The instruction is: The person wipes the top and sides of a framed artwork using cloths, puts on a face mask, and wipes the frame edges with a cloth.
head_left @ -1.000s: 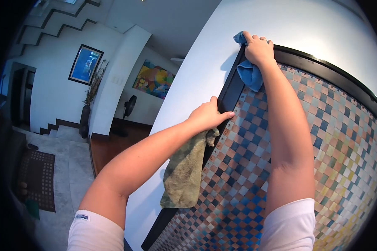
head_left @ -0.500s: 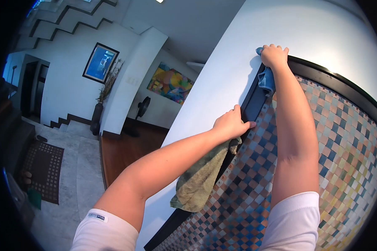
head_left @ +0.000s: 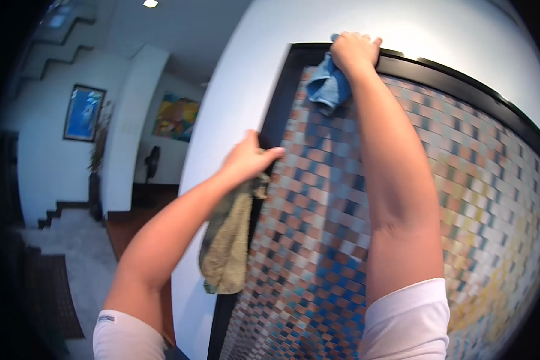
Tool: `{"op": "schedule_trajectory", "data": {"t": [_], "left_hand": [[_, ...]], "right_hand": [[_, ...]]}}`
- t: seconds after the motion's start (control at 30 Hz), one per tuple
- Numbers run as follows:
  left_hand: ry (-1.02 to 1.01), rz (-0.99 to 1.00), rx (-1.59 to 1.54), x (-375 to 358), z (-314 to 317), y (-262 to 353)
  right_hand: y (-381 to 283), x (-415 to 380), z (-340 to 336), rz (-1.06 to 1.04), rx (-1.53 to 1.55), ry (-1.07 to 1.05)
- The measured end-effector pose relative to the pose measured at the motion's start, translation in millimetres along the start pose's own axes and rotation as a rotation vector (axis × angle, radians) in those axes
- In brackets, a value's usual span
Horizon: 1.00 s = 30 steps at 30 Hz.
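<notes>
My right hand [head_left: 355, 53] is closed over the top edge of a black picture frame [head_left: 462, 78], with a blue cloth [head_left: 330, 84] pinched under it and hanging down over the frame's upper left part. Lower down, my left hand [head_left: 246, 157] grips the frame's left side, thumb stretched over the front and fingers behind the edge. A green cloth [head_left: 231, 240] hangs from beneath that hand along the frame. Inside the frame is a woven, checkered artwork [head_left: 324, 216] in brown, blue, white and yellow.
The frame is against a white wall [head_left: 234, 78]. To the left are a blue framed picture [head_left: 84, 113], a colourful painting [head_left: 177, 117], a black fan [head_left: 152, 162] and a tall dark vase [head_left: 95, 195] with dried stems. Steps and a dark mat [head_left: 57, 294] lie farther left.
My view has swung right, so the frame and both hands appear farther left. My right hand has slid with the blue cloth from the frame's corner rightward along the top edge. My left hand stays at the side.
</notes>
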<state>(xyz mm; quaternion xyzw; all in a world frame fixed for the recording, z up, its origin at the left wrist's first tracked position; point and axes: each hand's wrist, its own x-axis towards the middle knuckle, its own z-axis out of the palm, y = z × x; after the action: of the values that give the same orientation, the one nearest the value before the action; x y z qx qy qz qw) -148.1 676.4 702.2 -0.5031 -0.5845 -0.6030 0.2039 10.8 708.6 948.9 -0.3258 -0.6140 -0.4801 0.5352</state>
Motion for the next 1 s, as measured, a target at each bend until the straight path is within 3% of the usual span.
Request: {"op": "schedule_trajectory", "data": {"t": [0.23,0.33,0.4,0.53,0.57,0.63,0.7,0.77,0.83,0.87,0.9,0.93,1.0], "left_hand": [[0.04,0.015,0.038,2,5,-11],[0.061,0.018,0.069,7,7,-22],[0.047,-0.033,-0.068,6,10,-21],[0.114,-0.036,-0.129,47,20,-97],[0.151,-0.04,-0.115,55,21,-112],[0.188,-0.066,-0.217,62,28,-135],[0.268,-0.095,-0.115,62,30,-140],[0.285,0.037,-0.316,74,22,-172],[0.331,0.235,0.118,86,18,-204],[0.353,0.364,0.653,89,20,-209],[0.363,-0.079,0.214,89,26,-185],[0.35,-0.034,0.274,99,20,-193],[0.461,-0.091,0.44,54,35,-114]], "right_hand": [[152,-28,-36,0.015,-0.032,0.124],[222,-47,-67,0.079,-0.071,0.075],[271,-58,-96,0.139,-0.007,0.012],[373,-100,-138,0.072,-0.129,0.142],[417,-82,-132,0.129,-0.124,0.06],[465,-109,-161,0.15,-0.211,0.09],[520,-118,-180,0.182,-0.258,0.087],[570,-128,-194,0.204,-0.277,0.119],[609,-134,-206,0.196,-0.222,0.129],[619,-138,-211,0.191,-0.181,0.114],[624,-142,-213,0.141,-0.176,0.11],[628,-145,-212,0.064,-0.296,0.116],[632,-142,-206,-0.097,-0.543,0.124]]}}
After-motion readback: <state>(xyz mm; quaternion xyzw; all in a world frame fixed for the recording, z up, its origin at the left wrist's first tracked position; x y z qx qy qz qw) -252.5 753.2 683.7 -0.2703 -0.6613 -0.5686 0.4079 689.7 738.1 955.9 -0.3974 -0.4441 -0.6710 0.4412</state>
